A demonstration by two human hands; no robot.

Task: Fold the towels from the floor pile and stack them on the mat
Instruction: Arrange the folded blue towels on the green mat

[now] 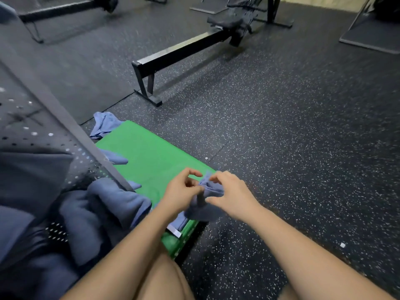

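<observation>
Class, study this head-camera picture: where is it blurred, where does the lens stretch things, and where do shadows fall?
Head view: motion blur smears the equipment at top left and the floor near it; the left hand, right hand and towel are sharper; the wide lens enlarges the near forearms; the rail casts a soft shadow on the floor; no glare shows.

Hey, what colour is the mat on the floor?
The mat is plain bright green, clearest in the head view.
</observation>
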